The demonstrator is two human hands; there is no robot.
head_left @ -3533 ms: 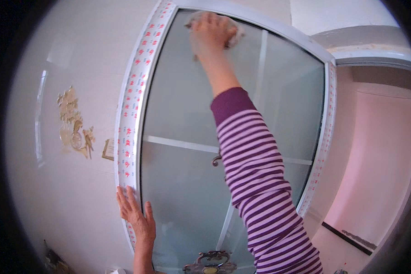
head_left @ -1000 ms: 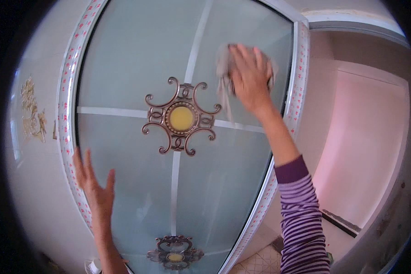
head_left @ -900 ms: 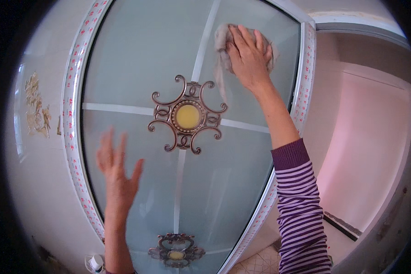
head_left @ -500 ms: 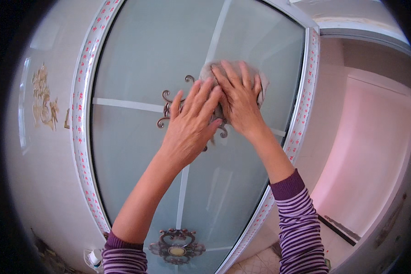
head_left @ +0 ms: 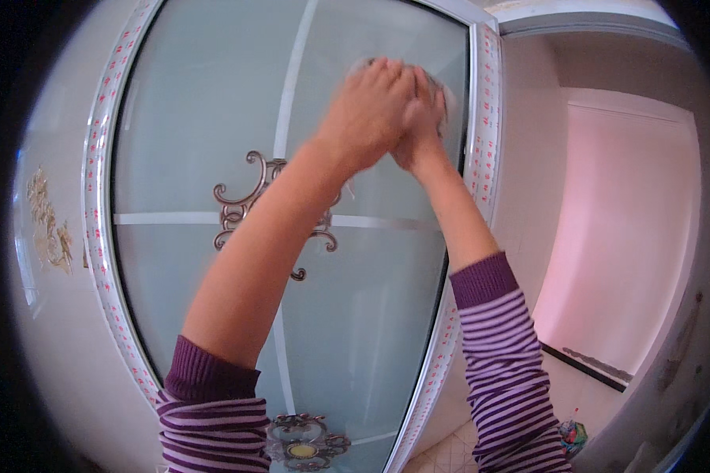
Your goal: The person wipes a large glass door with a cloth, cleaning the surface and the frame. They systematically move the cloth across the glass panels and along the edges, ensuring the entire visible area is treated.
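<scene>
Door [head_left: 363, 315] with frosted glass, being wiped. The upper ornament [head_left: 241, 209], scrolled and brown, served as the point of reference. Cloth [head_left: 451, 101], pale grey, lay above and to the right of the ornament, against the upper right pane [head_left: 418, 35], with most of its area beneath the hands. Right hand [head_left: 427, 130]: had hold of the cloth, the fingers pointing upward and laid close over it. Left hand [head_left: 371, 110]: lay over the right hand, its fingers nearly together and slightly bent; blur left it impossible to tell whether they also gripped the cloth or merely pressed from above.

State of the work: judged to be partway through. Wiping appeared to be in hand up and right of the ornament. The panes left of and below the ornament stood clear of the cloth, and their surface did not show which had been wiped. Printed film covered the frame [head_left: 102, 173] on both sides of the ornament.

Hidden or cut off: the left forearm [head_left: 256, 276] covered the ornament's centre; the door's top left corner ran out of view; the lower ornament [head_left: 301, 452], well below the first, was partly blocked by the left sleeve [head_left: 213, 430]. A bright bundle [head_left: 573, 435], far down and right of the ornament, was too small to identify.
</scene>
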